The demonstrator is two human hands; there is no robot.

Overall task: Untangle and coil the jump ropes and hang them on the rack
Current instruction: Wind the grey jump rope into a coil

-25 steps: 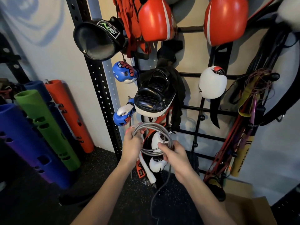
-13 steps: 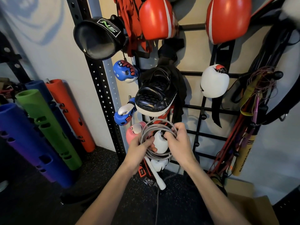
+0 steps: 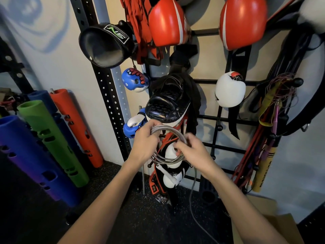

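Observation:
A grey jump rope [image 3: 168, 160] is wound into several loops in front of the black wall rack [image 3: 218, 118]. My left hand [image 3: 145, 143] grips the coil at its upper left. My right hand [image 3: 191, 152] pinches the strands on the coil's right side. A loose grey tail [image 3: 192, 191] hangs from the coil down to the floor. Other ropes and bands [image 3: 279, 95] hang in a tangle from a peg at the rack's right.
Boxing gloves, red [image 3: 166, 22], blue [image 3: 135, 81] and white [image 3: 229, 89], and a black pad [image 3: 167, 103] fill the rack. Coloured foam tubes [image 3: 49, 138] lean at left beside a perforated black upright [image 3: 107, 88]. A cardboard box [image 3: 270, 224] sits at lower right.
My right hand went up to the coil's top and has come back down its right side, laying on another loop. The left hand shifted to the upper left of the coil. The hanging tail has shortened.

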